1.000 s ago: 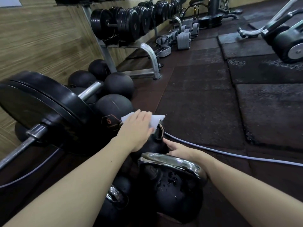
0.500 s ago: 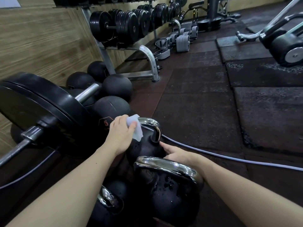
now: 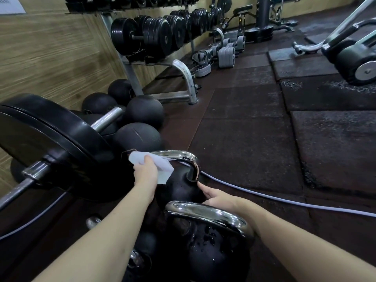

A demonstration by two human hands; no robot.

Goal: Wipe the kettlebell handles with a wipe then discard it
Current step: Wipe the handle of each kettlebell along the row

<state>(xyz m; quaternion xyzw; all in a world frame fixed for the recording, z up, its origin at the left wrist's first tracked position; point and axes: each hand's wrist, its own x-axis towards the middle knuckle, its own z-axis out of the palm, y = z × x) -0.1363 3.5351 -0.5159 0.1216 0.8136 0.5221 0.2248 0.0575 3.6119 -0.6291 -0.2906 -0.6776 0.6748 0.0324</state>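
Black kettlebells with chrome handles stand in a row on the floor before me. My left hand (image 3: 145, 171) grips a white wipe (image 3: 160, 167) against the left end of the far kettlebell's chrome handle (image 3: 183, 156). My right hand (image 3: 216, 197) rests with straight fingers on the right side of that kettlebell's black body (image 3: 179, 188). The near kettlebell (image 3: 215, 247) has a wet body and a shiny handle (image 3: 205, 212). A third kettlebell handle (image 3: 136, 259) shows low under my left forearm.
A barbell with a big black plate (image 3: 50, 139) lies at the left. Black medicine balls (image 3: 142, 112) sit by the wall. A dumbbell rack (image 3: 154, 37) stands behind them. A pale cable (image 3: 264, 197) runs across the rubber floor tiles (image 3: 244, 139). A machine (image 3: 350, 55) is at the right.
My left hand has slid the wipe leftward along the far kettlebell's handle, from its top to its left end, uncovering the chrome. My right hand has stayed on the body.
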